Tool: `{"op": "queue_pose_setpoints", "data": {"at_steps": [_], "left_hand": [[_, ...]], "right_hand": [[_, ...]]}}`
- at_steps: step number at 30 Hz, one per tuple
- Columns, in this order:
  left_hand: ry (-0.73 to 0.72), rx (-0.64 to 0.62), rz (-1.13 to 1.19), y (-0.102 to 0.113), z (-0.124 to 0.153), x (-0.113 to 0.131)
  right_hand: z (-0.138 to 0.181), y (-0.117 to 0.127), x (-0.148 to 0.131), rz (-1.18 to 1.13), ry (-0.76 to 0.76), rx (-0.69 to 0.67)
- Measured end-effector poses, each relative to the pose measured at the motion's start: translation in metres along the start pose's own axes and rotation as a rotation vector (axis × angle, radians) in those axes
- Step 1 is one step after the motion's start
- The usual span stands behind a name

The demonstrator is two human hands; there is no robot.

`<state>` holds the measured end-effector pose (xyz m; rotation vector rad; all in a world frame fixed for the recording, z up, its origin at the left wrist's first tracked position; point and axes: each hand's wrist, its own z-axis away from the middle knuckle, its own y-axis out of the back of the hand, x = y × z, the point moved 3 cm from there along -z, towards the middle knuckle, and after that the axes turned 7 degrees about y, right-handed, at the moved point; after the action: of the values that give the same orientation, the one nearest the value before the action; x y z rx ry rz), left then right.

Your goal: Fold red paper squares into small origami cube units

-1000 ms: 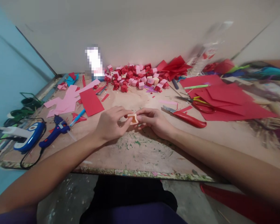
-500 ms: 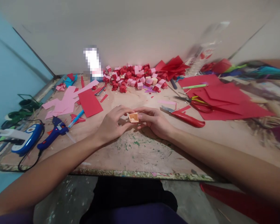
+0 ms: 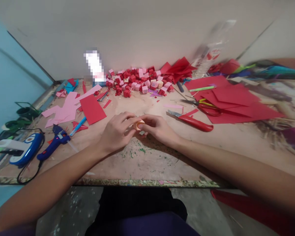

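Over the counter (image 3: 113,167), your left hand (image 3: 119,132) and right hand (image 3: 158,129) have fingers clamped on the small cream box (image 3: 138,124), your right thumb (image 3: 147,128) now across the opening that showed clearly before, leaving its inside partly hidden.

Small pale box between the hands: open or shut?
Looks open: the small pale box shows a rim around a darker hollow, partly covered by the right hand.

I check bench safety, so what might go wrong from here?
The small box may crumple, held between left hand and right hand. The glue gun, if hot, could burn the nearby left forearm. The metal end of the red tool lies near the right hand and might nick it.
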<state>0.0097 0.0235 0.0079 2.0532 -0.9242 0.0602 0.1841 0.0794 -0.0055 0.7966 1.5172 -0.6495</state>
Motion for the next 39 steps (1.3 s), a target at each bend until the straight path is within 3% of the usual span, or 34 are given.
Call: {"op": "queue_pose_setpoints", "data": {"at_steps": [15, 22, 28, 33, 39], "left_hand": [[-0.123, -0.005, -0.069, -0.001, 0.000, 0.008], [-0.109, -0.009, -0.059, -0.003, 0.001, 0.008], [-0.034, 0.018, -0.075, 0.000, 0.001, 0.004], [-0.044, 0.057, -0.132, 0.003, 0.000, 0.005], [-0.157, 0.060, -0.148, 0.005, 0.000, 0.014]], "right_hand": [[0.001, -0.001, 0.002, -0.014, -0.008, 0.013], [0.000, -0.001, 0.002, 0.041, -0.004, 0.008], [-0.002, 0.000, 0.000, -0.053, -0.020, 0.021], [-0.002, 0.000, -0.002, -0.029, -0.081, -0.050], [-0.003, 0.002, -0.004, -0.014, -0.115, -0.158]]}}
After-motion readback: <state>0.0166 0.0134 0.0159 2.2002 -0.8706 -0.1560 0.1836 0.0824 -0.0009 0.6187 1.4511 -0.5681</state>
